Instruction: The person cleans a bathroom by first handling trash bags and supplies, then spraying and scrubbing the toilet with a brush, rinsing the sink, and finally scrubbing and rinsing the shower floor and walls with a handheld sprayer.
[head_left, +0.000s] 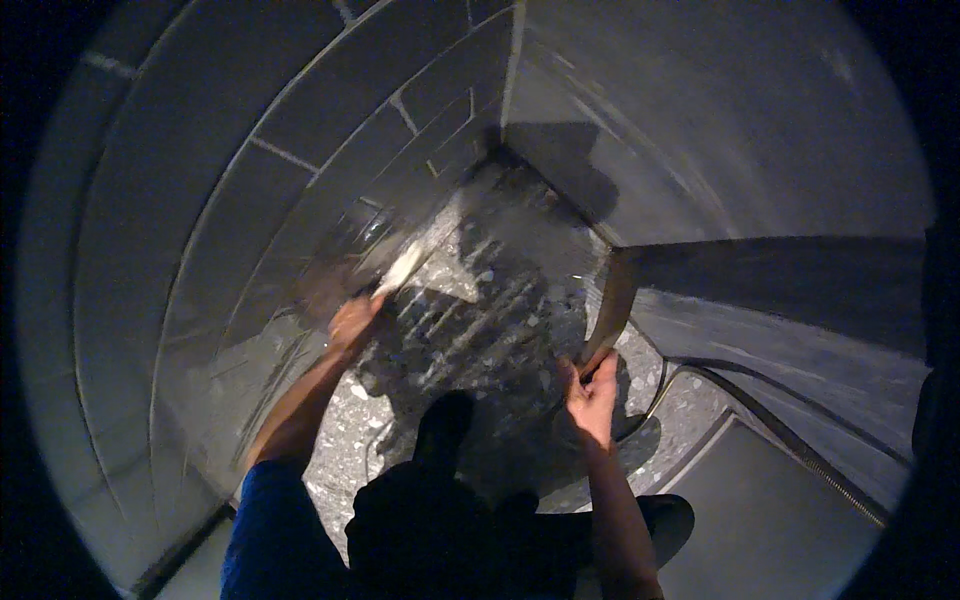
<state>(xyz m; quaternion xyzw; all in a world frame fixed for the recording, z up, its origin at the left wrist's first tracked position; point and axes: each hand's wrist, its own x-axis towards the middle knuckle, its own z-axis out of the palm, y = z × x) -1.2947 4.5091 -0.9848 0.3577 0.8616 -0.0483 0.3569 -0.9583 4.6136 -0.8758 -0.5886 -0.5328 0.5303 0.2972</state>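
Observation:
My left hand (354, 321) is closed at the near end of a pale strip (409, 262), close to the tiled wall on the left. The strip is blurred and brightly lit, so its far end is hard to make out. Thumb and fingers of my right hand (592, 386) pinch the lower end of a narrow brownish strip (616, 300) that rises toward the right wall's corner. Between my hands lies a dark patch with parallel ridges (465, 322) on the speckled floor (360, 435). Whether the two strips belong to one piece, I cannot tell.
Dark wall tiles (225, 187) with pale joints stand at the left, and a grey wall (712, 150) at the right. A dark hose or cable (757, 397) runs along the right wall's foot. A flat grey panel (757, 510) lies at lower right, beside my dark shoe (667, 525).

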